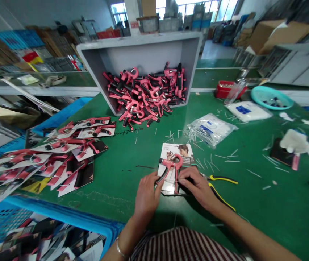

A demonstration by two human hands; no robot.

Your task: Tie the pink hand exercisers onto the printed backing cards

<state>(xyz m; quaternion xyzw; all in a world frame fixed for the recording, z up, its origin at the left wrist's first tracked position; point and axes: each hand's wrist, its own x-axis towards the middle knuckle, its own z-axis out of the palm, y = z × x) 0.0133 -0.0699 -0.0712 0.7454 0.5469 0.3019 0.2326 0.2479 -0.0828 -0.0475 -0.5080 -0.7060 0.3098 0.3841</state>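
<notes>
A pink-and-black hand grip strengthener (176,167) lies on a printed backing card (167,150) in front of me. My left hand (148,194) is closed, thumb and fingers pinched around the lower end of its left black handle. My right hand (197,185) is closed in a pinch beside the right handle, over the card's right part. A thin whitish tie (168,180) seems to run across between the two handles to my right fingertips; its ends are hidden by the fingers. Yellow-and-black pliers (222,178) lie just right of my right hand.
A tipped grey bin (140,54) spills several hand grips (146,94) at the back. Carded grips (70,152) pile up left, above a blue crate (62,210). Loose white ties (210,163), plastic bags (211,128), a turquoise bowl (272,96) and a white glove (297,141) lie right.
</notes>
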